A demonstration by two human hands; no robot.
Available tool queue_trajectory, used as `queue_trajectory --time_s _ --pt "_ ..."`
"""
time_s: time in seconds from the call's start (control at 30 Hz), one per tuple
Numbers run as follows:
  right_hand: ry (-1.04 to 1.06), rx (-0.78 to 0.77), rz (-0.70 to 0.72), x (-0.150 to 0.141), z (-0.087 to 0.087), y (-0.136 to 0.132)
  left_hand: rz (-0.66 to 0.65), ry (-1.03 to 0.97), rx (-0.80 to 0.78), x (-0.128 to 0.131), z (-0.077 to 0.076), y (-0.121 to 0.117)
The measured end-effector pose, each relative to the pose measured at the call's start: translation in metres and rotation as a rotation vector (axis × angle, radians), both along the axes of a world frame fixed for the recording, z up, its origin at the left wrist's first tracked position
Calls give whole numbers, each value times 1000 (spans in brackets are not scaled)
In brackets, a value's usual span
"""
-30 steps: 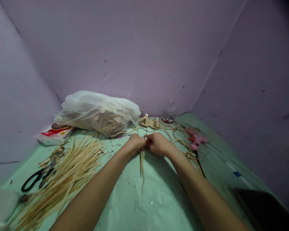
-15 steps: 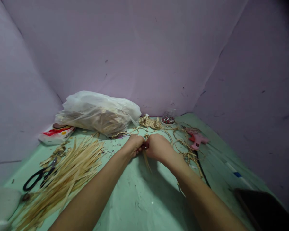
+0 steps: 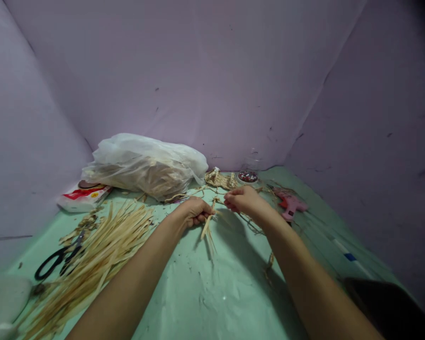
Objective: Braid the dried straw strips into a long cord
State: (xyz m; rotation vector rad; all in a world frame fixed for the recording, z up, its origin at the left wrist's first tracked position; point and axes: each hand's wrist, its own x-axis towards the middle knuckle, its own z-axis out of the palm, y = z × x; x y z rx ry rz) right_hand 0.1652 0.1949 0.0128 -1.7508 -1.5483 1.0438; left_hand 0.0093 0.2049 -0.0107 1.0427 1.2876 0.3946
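Observation:
My left hand (image 3: 197, 211) is closed in a pinch on a thin straw braid (image 3: 214, 206) at the middle of the table. Loose straw ends (image 3: 206, 229) hang from under its fingertips toward me. To the right and slightly higher, my right hand (image 3: 246, 200) is closed too, thumb and fingers pinched together. A short strand of the braid reaches to its fingertips, and more twisted cord (image 3: 250, 222) trails below the wrist. Beyond the hands lies a woven straw piece (image 3: 220, 179) with a white bit on top.
Left: a pile of straw strips (image 3: 106, 255), black-handled scissors (image 3: 49, 264), a red-and-white packet (image 3: 85, 197). Behind, a plastic bag (image 3: 145, 165) of straw leans by the wall. Right: a clear container of red and white beads (image 3: 248, 176), a pink glue gun (image 3: 292, 203), a dark flat object (image 3: 386, 307).
My right hand has moved right, away from my left, drawing cord with it. The hands were together; now the braid shows between them, and its loose ends point more to the left.

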Motion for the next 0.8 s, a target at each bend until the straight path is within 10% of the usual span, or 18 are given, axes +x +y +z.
queue_trajectory --time_s 0.17,0.8 --pt "262 -283 81 -23 -14 -9 -9 -1 7 0 -1 0" --pt "293 -302 93 -24 -19 -9 -39 91 100 3 4 -7"
